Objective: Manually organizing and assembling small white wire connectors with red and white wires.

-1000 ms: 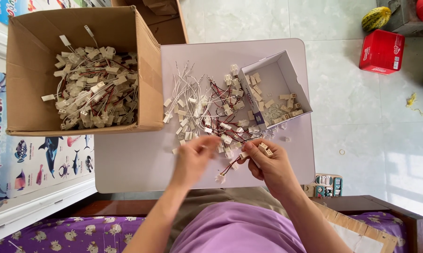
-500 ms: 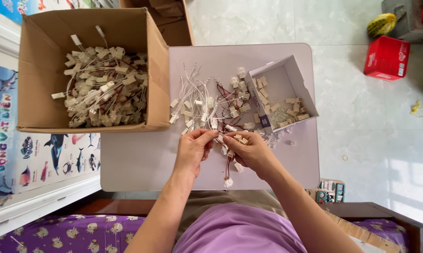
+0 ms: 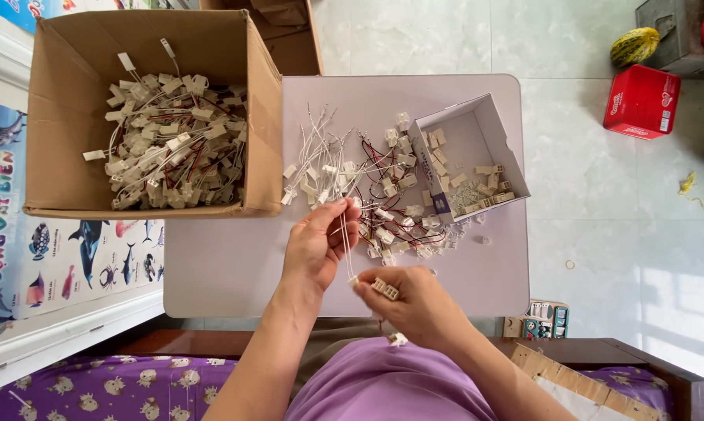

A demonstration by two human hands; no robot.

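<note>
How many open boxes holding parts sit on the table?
2: a large cardboard box of wired connectors at the table's left, and a small white box of loose housings at its right.

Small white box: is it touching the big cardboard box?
Apart. The head view shows bare table and a wire pile between the small white box and the big cardboard box.
</note>
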